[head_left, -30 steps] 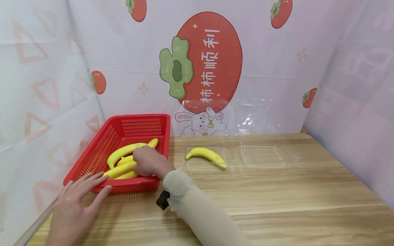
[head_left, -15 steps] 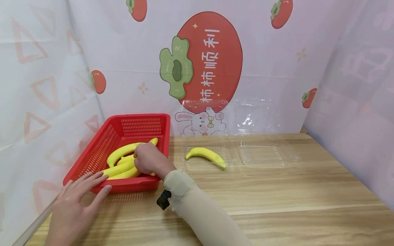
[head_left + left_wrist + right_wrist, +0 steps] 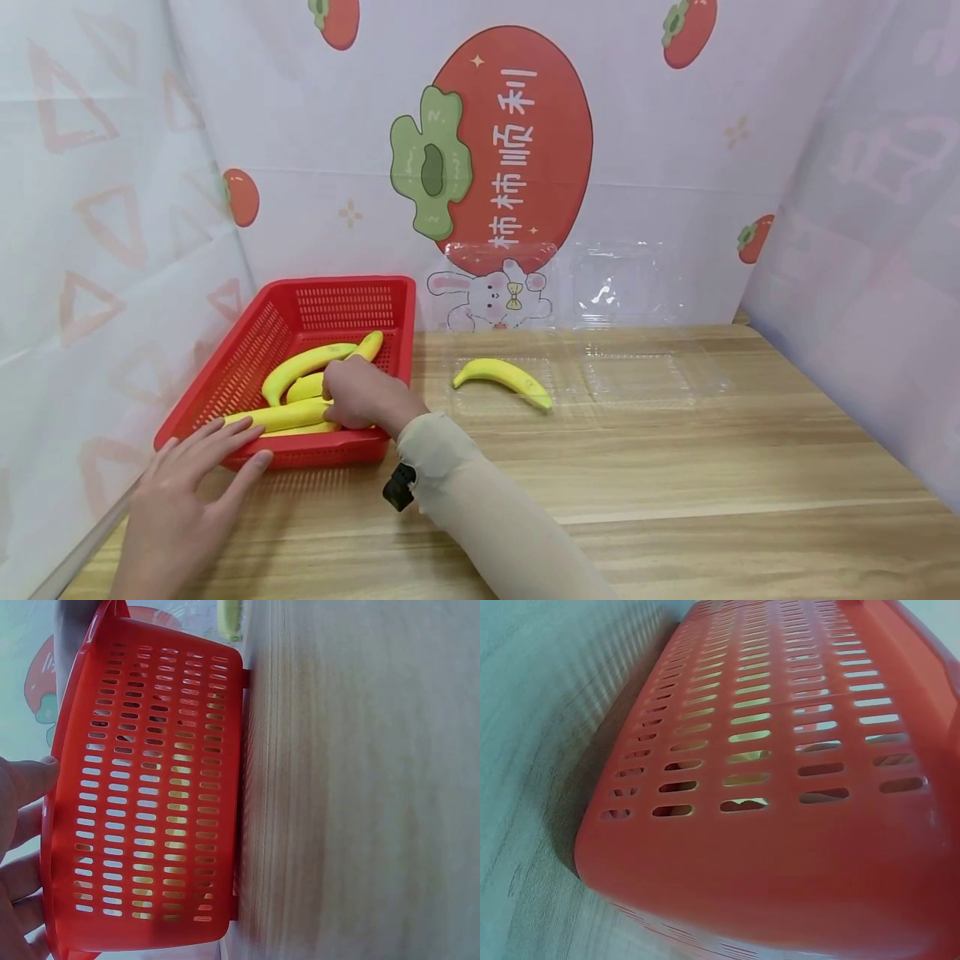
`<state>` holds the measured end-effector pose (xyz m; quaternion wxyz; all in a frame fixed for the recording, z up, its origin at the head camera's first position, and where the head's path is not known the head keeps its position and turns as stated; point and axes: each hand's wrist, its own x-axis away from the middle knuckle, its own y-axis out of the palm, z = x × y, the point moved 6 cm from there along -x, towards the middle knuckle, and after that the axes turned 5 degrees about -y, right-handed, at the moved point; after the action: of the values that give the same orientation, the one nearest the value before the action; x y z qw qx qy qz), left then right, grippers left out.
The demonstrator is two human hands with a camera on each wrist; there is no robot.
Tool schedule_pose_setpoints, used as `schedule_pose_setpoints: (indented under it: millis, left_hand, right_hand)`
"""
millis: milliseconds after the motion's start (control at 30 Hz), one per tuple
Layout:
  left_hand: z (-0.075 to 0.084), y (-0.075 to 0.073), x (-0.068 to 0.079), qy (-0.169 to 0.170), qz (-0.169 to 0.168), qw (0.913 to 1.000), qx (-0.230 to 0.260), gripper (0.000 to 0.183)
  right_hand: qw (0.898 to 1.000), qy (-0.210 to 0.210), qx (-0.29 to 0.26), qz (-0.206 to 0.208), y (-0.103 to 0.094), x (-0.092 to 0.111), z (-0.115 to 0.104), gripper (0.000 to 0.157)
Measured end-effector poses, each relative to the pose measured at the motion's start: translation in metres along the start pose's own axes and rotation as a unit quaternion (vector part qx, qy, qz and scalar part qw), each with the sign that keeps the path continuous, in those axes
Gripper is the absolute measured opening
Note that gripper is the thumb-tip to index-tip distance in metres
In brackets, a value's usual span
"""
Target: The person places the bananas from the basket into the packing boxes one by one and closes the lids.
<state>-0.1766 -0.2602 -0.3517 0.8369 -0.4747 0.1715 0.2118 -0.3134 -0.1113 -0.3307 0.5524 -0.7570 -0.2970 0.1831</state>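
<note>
A red plastic basket (image 3: 281,454) with slotted walls holds several yellow bananas (image 3: 303,362). My left hand (image 3: 183,500) rests on its front left rim, fingers straight and spread; the left wrist view shows the thumb (image 3: 34,780) at that rim. My right hand (image 3: 367,392) reaches down inside over the right wall. Its curled fingers hold the right end of a banana (image 3: 277,417) lying along the front; the fingertips are hidden. The right wrist view shows only the basket's outer wall (image 3: 765,870), with yellow behind the slots.
Right of the basket, one banana (image 3: 506,379) lies in a clear plastic container (image 3: 637,375). The container's lid (image 3: 622,287) stands raised at the back of the wooden table (image 3: 675,500). Printed cloth (image 3: 637,150) encloses the back and sides.
The front banana at my right hand has swung, its far end moving left along the front wall. Other bananas have shifted slightly. Both hands keep nearly the same place.
</note>
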Motion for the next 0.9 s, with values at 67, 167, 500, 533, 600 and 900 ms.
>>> schedule_pose_setpoints:
  millis: [67,167,500,533,600,900]
  left_hand:
    - [0.000,0.000,0.000,0.000,0.000,1.0000,-0.001,0.053]
    - [0.000,0.000,-0.001,0.001,0.000,1.0000,-0.001,0.053]
    - [0.000,0.000,0.000,0.011,0.005,0.9999,0.007,0.051]
    - [0.000,0.000,0.000,0.011,0.005,0.9999,0.008,0.050]
    - [0.000,0.000,0.000,0.012,0.004,0.9999,0.008,0.050]
    - [0.001,-0.001,0.000,0.011,0.000,0.9999,0.004,0.049]
  right_hand:
    - [1.000,0.001,0.005,-0.005,0.000,0.000,0.000,0.009]
    - [1.000,-0.009,0.019,-0.016,0.001,0.000,-0.001,0.022]
    - [0.998,-0.020,0.013,-0.060,0.007,-0.005,-0.002,0.029]
    - [0.998,-0.025,0.018,-0.061,0.008,-0.006,-0.003,0.029]
    - [0.997,-0.037,0.026,-0.064,0.010,-0.008,-0.005,0.029]
    - [0.996,-0.064,0.016,-0.067,0.013,-0.016,-0.009,0.025]
